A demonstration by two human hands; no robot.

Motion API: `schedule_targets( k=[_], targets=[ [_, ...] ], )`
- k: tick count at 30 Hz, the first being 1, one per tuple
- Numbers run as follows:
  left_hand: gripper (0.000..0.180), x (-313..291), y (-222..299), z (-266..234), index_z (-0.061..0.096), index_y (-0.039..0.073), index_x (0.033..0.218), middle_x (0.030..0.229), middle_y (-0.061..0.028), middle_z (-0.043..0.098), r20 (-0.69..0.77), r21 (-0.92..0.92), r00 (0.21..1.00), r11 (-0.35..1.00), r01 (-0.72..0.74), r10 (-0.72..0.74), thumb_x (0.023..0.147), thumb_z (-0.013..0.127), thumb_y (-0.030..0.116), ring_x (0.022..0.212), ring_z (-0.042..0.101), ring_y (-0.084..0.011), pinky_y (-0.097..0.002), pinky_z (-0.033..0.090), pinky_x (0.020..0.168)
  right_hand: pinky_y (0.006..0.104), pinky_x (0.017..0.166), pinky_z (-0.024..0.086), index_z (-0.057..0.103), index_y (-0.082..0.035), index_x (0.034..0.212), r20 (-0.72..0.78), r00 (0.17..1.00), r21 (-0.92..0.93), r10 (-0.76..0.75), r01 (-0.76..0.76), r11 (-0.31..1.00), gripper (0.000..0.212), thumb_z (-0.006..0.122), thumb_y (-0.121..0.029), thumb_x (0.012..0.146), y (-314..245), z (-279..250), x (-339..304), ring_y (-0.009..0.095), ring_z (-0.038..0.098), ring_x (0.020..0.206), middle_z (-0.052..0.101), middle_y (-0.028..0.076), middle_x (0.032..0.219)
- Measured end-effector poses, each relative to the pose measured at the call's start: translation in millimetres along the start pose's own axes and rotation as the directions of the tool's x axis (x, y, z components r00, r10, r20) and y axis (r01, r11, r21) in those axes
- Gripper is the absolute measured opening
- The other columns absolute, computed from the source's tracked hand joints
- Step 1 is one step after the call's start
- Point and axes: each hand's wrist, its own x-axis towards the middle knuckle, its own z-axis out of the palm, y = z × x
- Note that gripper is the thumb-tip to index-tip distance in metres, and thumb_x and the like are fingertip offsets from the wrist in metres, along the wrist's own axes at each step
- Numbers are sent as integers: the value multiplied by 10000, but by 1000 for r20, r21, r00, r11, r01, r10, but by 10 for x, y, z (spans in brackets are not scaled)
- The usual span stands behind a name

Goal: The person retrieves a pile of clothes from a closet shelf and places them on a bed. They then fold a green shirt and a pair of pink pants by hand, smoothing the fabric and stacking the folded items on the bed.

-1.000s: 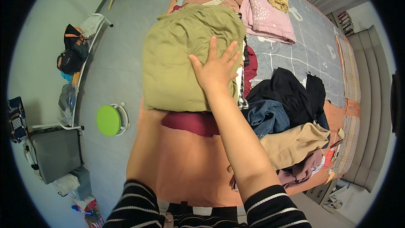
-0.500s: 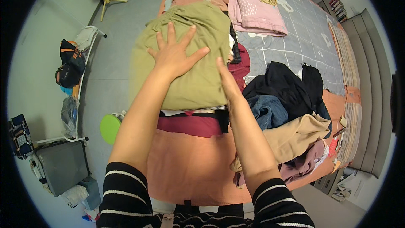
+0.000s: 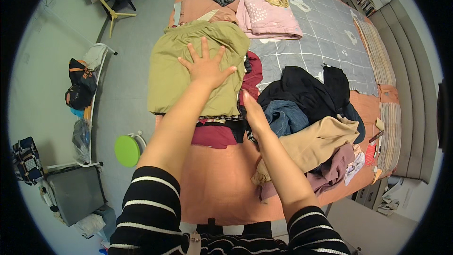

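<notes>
Flatly, our left hand [image 3: 207,70] lay on the olive garment [image 3: 170,80], grip spread wide, our right hand [image 3: 255,114] edgewise by its near right corner, that grip we couldn't tell

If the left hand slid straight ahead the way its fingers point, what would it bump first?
The left hand would probably just meet more of the green garment under it, toward its far edge.

A bed [image 3: 212,184] and padded headboard [image 3: 409,94] show a bedroom.
</notes>
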Motion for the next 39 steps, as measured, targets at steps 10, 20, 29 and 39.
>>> schedule_targets(
  k=[10, 20, 29, 39],
  targets=[
    [820, -154, -112, -475, 224, 378, 1462, 1558, -113, 88, 40, -53, 999, 999, -6, 8, 768, 440, 758, 1411, 67, -414, -720, 118, 1013, 260, 864, 430, 530, -45, 1292, 86, 902, -148, 423, -408, 901, 505, 556, -398, 933, 515, -1134, -2074, 136, 558, 996, 608, 27, 1113],
    [681, -1864, 515, -101, 355, 68, 1402, 1457, -186, 306, -359, -472, 903, 790, -392, 234, 862, 592, 408, 1370, 197, -425, -631, 109, 1057, 213, 654, 425, 629, -1, 912, -525, 842, -426, -127, -131, 895, 147, 635, -146, 885, 816, -2063, -2570, 58, 491, 682, 551, -49, 740],
    [766, -3879, 1104, 500, 266, 12, 1427, 1470, -217, 260, 128, -644, 914, 733, -218, 385, 833, 629, 330, 1371, 191, -416, -603, 113, 1075, 518, 1040, 266, 239, -179, 1444, -916, 107, -316, -386, -786, 532, 939, 780, -332, 692, 270, -2696, -2369, 415, 279, 1296, 286, 233, 1398],
    [664, -4197, 888, -187, 374, -23, 1356, 1352, -258, 408, 30, -810, 902, 539, -231, 430, 817, 673, 224, 1249, 401, -415, -425, 336, 1037, 270, 750, 472, 644, 62, 989, -721, 660, -123, -210, 176, 977, 231, 634, -123, 853, 42, -2311, -3761, 107, 575, 820, 659, 42, 900]
  ],
)
